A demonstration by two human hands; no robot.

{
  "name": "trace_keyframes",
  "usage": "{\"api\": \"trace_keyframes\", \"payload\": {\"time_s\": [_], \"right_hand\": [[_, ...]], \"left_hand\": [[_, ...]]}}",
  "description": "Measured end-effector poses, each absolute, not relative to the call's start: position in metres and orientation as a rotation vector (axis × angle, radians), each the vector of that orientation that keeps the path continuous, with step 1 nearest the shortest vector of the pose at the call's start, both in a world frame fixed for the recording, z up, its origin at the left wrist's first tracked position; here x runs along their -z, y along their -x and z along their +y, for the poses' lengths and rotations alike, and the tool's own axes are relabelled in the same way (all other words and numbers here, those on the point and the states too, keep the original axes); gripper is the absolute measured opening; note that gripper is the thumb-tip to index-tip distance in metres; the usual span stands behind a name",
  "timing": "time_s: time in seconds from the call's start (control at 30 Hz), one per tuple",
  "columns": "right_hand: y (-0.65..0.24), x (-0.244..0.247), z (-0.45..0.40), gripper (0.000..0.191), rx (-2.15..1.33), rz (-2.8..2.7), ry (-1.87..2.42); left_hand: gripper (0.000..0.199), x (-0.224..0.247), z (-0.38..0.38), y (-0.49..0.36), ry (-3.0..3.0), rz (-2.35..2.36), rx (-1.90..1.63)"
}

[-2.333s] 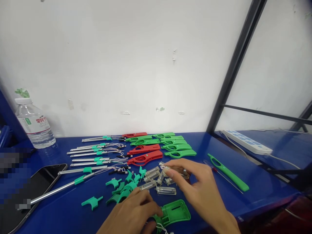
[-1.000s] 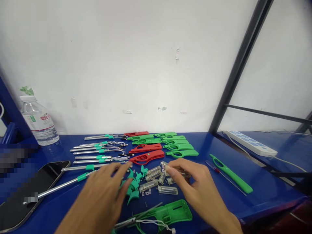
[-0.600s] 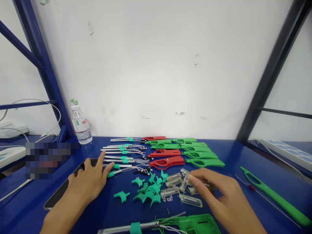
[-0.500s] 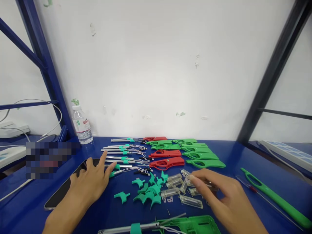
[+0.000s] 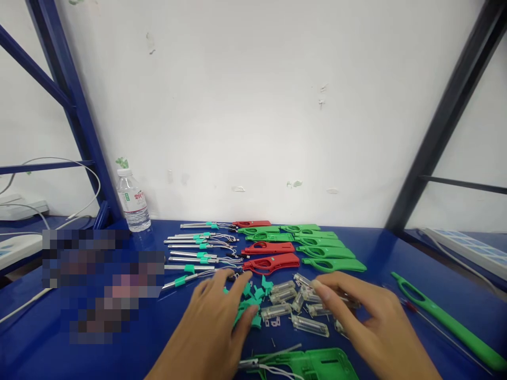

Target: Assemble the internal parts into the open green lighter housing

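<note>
My left hand (image 5: pixel 214 322) is over the pile of teal plastic pieces (image 5: pixel 249 305), its fingers apart and bent down; nothing shows in it. My right hand (image 5: pixel 368 316) is at the right side of several clear plastic cartridges (image 5: pixel 311 325), thumb and index finger together at the end of one clear cartridge (image 5: pixel 303 280). Below and between the hands lies an open green casing half (image 5: pixel 317 364) with a metal rod (image 5: pixel 249 364) and white wires beside it.
Behind are rows of metal rods with teal clips (image 5: pixel 192 246), red casings (image 5: pixel 271 262) and green casings (image 5: pixel 336 265). A water bottle (image 5: pixel 133 200) stands back left. A long green lighter (image 5: pixel 451 322) lies right. Blue shelf posts (image 5: pixel 75 121) rise at the sides.
My left hand has moved right, from beside the metal rods to over the teal pieces. My right hand has barely moved. The phone at the left is now covered by a blurred patch.
</note>
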State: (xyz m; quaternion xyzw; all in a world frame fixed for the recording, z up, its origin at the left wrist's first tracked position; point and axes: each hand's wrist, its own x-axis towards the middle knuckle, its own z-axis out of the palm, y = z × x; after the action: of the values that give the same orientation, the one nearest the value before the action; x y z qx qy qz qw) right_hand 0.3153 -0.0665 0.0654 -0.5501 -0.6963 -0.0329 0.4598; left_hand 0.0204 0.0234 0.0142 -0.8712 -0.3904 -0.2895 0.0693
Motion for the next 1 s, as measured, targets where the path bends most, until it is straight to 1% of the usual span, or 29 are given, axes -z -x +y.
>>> {"api": "trace_keyframes", "payload": {"time_s": [0.13, 0.23, 0.43, 0.57, 0.63, 0.7, 0.83, 0.87, 0.93, 1.0], "right_hand": [[-0.313, -0.068, -0.066, 0.042, 0.079, -1.701, 1.36], [-0.308, -0.074, -0.067, 0.039, 0.058, -1.678, 1.322], [-0.302, -0.081, -0.07, 0.034, 0.008, -1.634, 1.285], [-0.302, -0.078, -0.07, 0.035, -0.055, -1.65, 1.302], [-0.304, -0.076, -0.069, 0.034, -0.103, -1.669, 1.32], [-0.308, -0.077, -0.069, 0.029, -0.176, -1.708, 1.367], [-0.319, -0.086, -0.073, 0.007, -0.372, -1.795, 1.526], [-0.321, -0.089, -0.074, 0.006, -0.424, -1.805, 1.568], [-0.325, -0.093, -0.077, 0.016, -0.51, -1.819, 1.649], [-0.326, -0.094, -0.077, 0.02, -0.565, -1.838, 1.708]], "left_hand": [[0.036, -0.023, 0.007, -0.032, 2.852, -1.023, 0.762], [0.03, -0.025, 0.005, -0.043, 2.978, -0.996, 0.684], [0.024, -0.017, 0.008, -0.056, 3.078, -0.928, 0.692], [0.015, -0.01, 0.007, -0.059, 3.133, -0.917, 0.724], [0.018, -0.007, 0.007, -0.06, 3.125, -0.906, 0.743], [0.022, -0.005, 0.006, -0.062, 3.114, -0.892, 0.74], [0.027, -0.003, 0.004, -0.068, 3.109, -0.872, 0.739], [0.027, -0.003, 0.004, -0.069, 3.109, -0.871, 0.744], [0.027, -0.003, 0.003, -0.07, 3.105, -0.875, 0.754], [0.029, -0.004, 0.003, -0.069, 3.101, -0.865, 0.767]]}}
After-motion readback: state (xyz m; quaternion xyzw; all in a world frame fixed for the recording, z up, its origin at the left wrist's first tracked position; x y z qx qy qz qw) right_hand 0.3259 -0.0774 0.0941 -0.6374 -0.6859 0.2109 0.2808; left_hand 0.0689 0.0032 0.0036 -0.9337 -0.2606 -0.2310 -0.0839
